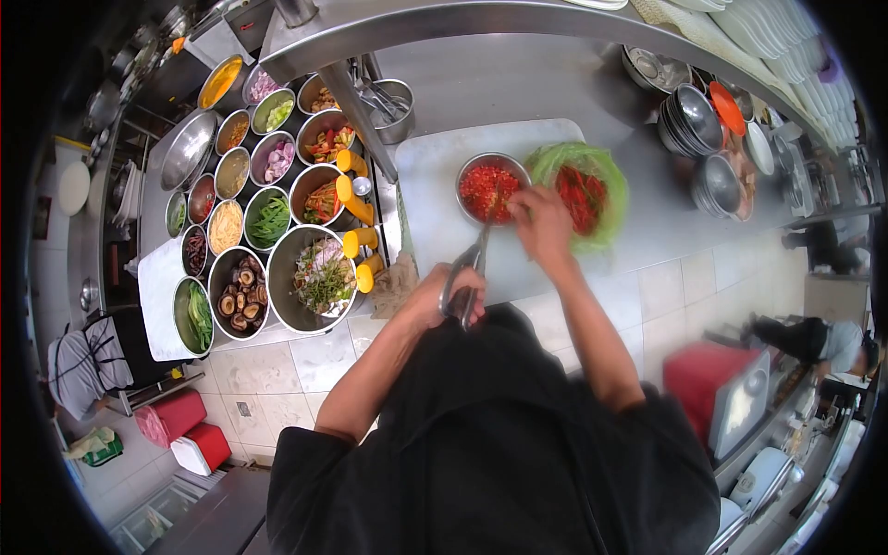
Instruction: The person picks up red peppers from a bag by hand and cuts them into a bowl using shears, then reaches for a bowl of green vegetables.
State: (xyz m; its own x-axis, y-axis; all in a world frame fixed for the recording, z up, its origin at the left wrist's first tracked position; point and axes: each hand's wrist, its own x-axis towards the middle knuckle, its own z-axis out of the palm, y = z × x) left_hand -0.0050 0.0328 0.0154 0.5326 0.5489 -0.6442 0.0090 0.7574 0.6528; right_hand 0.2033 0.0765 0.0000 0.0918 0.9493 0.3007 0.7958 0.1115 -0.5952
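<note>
My left hand (pixel 450 294) is closed round the handles of metal scissors (pixel 480 250), whose blades reach over a steel bowl (pixel 462 171) of chopped red chilies (pixel 487 185). At the bowl's right rim, my right hand (pixel 544 222) has its fingers pinched together; what they hold is too small to make out. Beside it lies an open green plastic bag (pixel 606 171) with whole red chilies (pixel 585 196) inside. Bowl and bag both rest on a white cutting board (pixel 430 166).
Steel containers of vegetables, mushrooms (pixel 245 294) and chopped items crowd the left side, with yellow-handled tools (pixel 354 201) nearby. A shelf post (pixel 356 120) rises behind the board. Stacked bowls (pixel 689 120) stand at right. Other people are at both far sides.
</note>
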